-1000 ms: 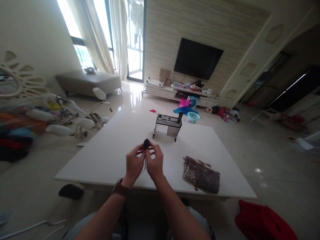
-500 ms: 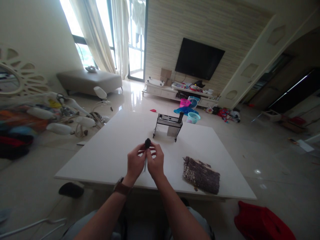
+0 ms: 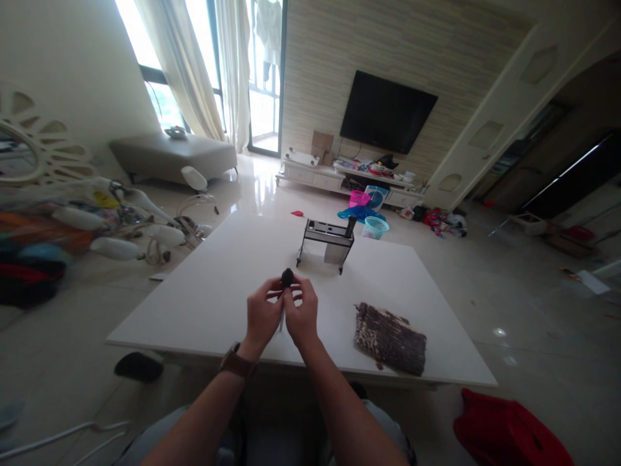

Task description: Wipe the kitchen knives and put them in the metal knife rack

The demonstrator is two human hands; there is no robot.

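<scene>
Above the near part of the white table (image 3: 204, 304), my left hand (image 3: 262, 314) and my right hand (image 3: 301, 314) are brought together. Both have their fingers closed on a slim tool with a round black end (image 3: 287, 278). A thin pale shaft points down from between the palms; its kind cannot be made out. Past the hands stands a small dark-framed rack on casters (image 3: 327, 230), with a black upright piece at its right end. To the right of my right hand lies a folded, shaggy brown-and-cream cloth (image 3: 391, 340).
A red object (image 3: 509, 427) is on the floor at the near right, beyond the table edge. Lamp arms with white shades (image 3: 116, 249) stand at the left. Plastic baskets (image 3: 375, 226) sit behind the table, before a low TV cabinet (image 3: 310, 178).
</scene>
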